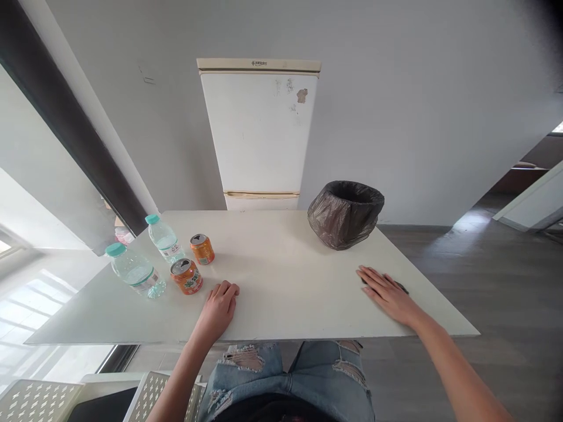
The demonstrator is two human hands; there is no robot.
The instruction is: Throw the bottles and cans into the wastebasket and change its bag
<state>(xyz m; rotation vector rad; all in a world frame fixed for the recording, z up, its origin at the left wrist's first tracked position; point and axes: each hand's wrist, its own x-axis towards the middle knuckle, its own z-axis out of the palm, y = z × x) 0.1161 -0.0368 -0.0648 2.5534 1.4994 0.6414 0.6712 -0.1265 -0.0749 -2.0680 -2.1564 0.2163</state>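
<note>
My left hand (221, 305) rests near the table's front edge with its fingers curled under, and nothing shows in it. Closest to it is an orange drink can (189, 280) with its top opened. A second orange can (203, 250) stands behind that one. Two clear plastic bottles with teal caps, a nearer one (134, 271) and a farther one (165, 239), are left of the cans. On the right side, my right hand (391, 298) lies flat with fingers stretched over a thin dark thing (402, 288), mostly hidden beneath the palm; its kind is unclear.
A bin lined with a dark plastic bag (345, 220) stands at the back right of the white table (281, 281). Behind the table is a white fridge (259, 129) against a grey wall. Perforated plastic baskets (39, 401) sit below at the left.
</note>
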